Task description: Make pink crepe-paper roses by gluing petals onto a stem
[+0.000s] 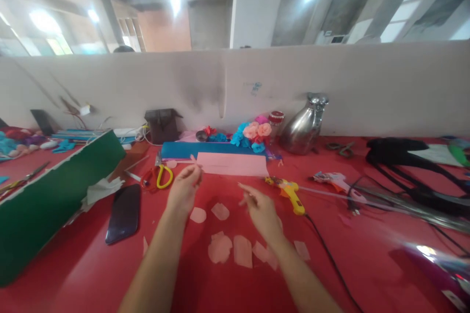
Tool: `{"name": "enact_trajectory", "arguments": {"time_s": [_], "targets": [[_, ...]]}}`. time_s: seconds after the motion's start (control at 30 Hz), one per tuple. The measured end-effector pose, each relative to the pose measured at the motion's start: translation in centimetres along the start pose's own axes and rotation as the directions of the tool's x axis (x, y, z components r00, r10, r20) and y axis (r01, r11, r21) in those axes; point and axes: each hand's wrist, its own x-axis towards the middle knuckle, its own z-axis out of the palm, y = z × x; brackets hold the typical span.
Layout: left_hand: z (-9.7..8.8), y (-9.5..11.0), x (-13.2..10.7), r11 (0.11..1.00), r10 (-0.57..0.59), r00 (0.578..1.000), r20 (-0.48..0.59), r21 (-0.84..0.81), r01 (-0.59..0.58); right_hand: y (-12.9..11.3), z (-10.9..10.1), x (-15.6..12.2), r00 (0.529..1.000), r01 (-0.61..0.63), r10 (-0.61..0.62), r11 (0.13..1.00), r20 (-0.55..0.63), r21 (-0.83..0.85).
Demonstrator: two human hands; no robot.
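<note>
My left hand (pixel 186 187) is raised over the red table, its fingers pinched together. A small pink paper piece (pixel 193 159) pokes up from the fingertips; its lower part is hidden. To the right, my right hand (pixel 260 208) hovers with the forefinger stretched out and the others loosely bent, and I see nothing held in it. Below and between the hands lie several cut pink paper pieces, among them a rounded one (pixel 198 214), a notched one (pixel 220 248) and a squarish one (pixel 243 251). Behind them is a pink paper sheet (pixel 232 163).
Yellow-handled scissors (pixel 165 177) and a phone (pixel 123 214) lie left, by a green board (pixel 66 205). A yellow glue gun (pixel 293 195) trails its cord at right, near a pink glue gun (pixel 340 183). Paper flowers (pixel 253 132) and a metal jug (pixel 303 127) stand behind.
</note>
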Motion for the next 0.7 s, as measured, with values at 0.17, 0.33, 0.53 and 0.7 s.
{"name": "enact_trajectory", "arguments": {"time_s": [0.17,0.33,0.53,0.7], "targets": [[1.2,-1.8,-0.7,0.957,0.117,0.991,0.061,0.261,-0.129,0.4,-0.8,-0.1,0.956,0.217,-0.274,0.900,-0.102,-0.379],[1.5,-1.8,-1.1,0.956,0.134,0.987,0.092,0.249,-0.153,0.5,-1.1,-0.3,0.939,0.301,-0.339,0.895,-0.063,-0.330],[1.4,-2.1,-1.0,0.950,0.120,0.988,0.098,0.276,-0.143,0.3,-1.0,-0.4,0.950,0.259,-0.292,0.936,-0.113,-0.240],[1.9,-2.1,-1.3,0.928,0.113,0.989,0.095,0.346,-0.139,0.2,-1.9,-0.2,0.959,0.099,-0.138,0.981,-0.246,-0.165]]}}
